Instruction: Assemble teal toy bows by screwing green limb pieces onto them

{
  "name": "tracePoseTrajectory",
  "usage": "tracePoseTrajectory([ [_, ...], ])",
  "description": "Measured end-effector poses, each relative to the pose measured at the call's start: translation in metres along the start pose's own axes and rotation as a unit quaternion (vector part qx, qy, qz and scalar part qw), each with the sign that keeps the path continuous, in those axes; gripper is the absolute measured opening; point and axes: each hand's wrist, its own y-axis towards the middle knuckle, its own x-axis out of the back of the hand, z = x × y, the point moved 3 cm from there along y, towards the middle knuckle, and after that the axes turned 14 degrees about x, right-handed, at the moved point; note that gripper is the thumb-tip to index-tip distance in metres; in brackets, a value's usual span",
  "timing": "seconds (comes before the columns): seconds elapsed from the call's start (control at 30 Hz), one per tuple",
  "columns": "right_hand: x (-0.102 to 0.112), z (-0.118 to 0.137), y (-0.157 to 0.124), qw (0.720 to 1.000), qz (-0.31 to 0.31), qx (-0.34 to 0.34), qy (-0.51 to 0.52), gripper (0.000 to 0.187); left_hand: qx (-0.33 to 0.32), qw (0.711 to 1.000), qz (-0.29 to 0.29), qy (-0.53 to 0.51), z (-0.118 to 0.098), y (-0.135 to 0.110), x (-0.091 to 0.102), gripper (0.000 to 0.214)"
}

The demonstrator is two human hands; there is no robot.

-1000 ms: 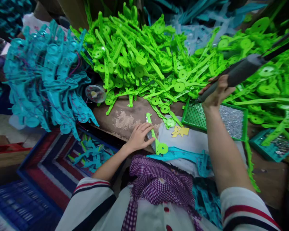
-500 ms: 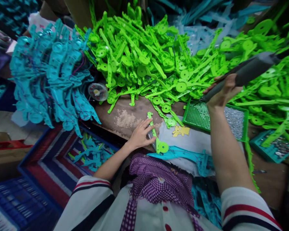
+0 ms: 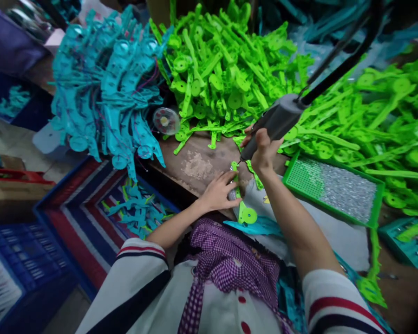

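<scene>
My left hand (image 3: 218, 191) presses a bright green plastic part (image 3: 244, 211) flat on the worn wooden bench, fingers closed over its upper end. My right hand (image 3: 262, 149) is wrapped round a grey powered screwdriver (image 3: 275, 121) that hangs on a black cable. Its tip points down at the top of the green part, just above my left fingers. A teal part (image 3: 261, 227) lies under the green one at the bench edge.
A big heap of green parts (image 3: 230, 69) covers the back and right of the bench. Teal parts (image 3: 104, 88) are piled at the left. A green tray of small screws (image 3: 334, 185) sits to the right. Striped mat and blue crates (image 3: 28, 260) lie on the floor left.
My right hand has swung the screwdriver left from over the screw tray to the green part under my left hand. The camera has turned to the right.
</scene>
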Motion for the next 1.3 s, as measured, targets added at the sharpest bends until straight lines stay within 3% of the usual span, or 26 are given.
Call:
tracePoseTrajectory([
  [0.1, -0.008, -0.015, 0.000, 1.000, 0.021, -0.007, -0.005, 0.046, -0.001, 1.000, -0.008, 0.005, -0.001, -0.001, 0.000, 0.049],
  [0.43, -0.011, -0.028, -0.006, 0.999, 0.022, 0.014, -0.029, 0.042, -0.006, 1.000, -0.016, -0.001, -0.001, -0.001, -0.001, 0.045],
  [0.73, -0.014, -0.049, -0.017, 0.998, 0.052, -0.038, 0.001, 0.037, 0.010, 1.000, 0.001, 0.018, -0.003, -0.003, -0.003, 0.042],
  [0.87, -0.018, -0.043, -0.018, 0.998, 0.052, -0.028, -0.003, 0.042, 0.015, 1.000, 0.007, 0.026, -0.004, -0.003, -0.001, 0.044],
  [0.93, -0.013, -0.028, -0.009, 0.999, 0.023, -0.029, -0.003, 0.045, 0.018, 0.999, 0.009, 0.029, -0.004, -0.003, 0.001, 0.047],
  [1.03, 0.023, 0.006, 0.017, 0.996, -0.081, 0.024, 0.014, 0.049, 0.021, 0.999, 0.020, 0.025, -0.003, -0.003, 0.004, 0.047],
  [1.17, 0.109, 0.039, 0.051, 0.967, -0.195, 0.151, -0.062, 0.044, 0.014, 0.999, 0.018, 0.025, -0.002, -0.002, 0.004, 0.046],
  [1.23, 0.150, 0.036, 0.058, 0.955, -0.233, 0.135, -0.126, 0.036, 0.012, 1.000, 0.016, 0.022, -0.002, -0.002, 0.003, 0.045],
  [1.3, 0.177, 0.026, 0.058, 0.948, -0.259, 0.111, -0.151, 0.031, 0.010, 1.000, 0.018, 0.020, -0.001, -0.002, 0.002, 0.045],
])
